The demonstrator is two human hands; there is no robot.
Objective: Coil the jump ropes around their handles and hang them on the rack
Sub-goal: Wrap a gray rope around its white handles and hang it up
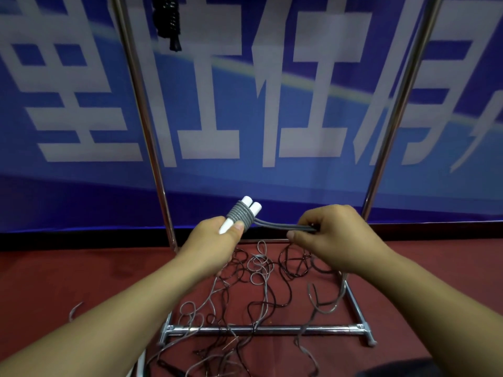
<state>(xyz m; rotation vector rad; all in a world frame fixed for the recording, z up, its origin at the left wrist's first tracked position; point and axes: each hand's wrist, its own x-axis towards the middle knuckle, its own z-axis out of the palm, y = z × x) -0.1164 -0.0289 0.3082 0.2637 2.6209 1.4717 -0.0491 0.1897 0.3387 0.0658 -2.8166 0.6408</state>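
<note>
Fingers (239, 227) around grey-coiled white handles (246, 212)

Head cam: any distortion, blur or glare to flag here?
Head view: wide-angle bowing bends the rack posts inward; banner lettering is soft; left hand, right hand and white handles are fairly sharp; glare on the base bar.

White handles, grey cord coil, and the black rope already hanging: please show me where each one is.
white handles (252, 204): head view, on the upper ends.
grey cord coil (240, 214): head view, on the wraps around the handles.
black rope (167, 20): head view, on the hanging bundle.
</note>
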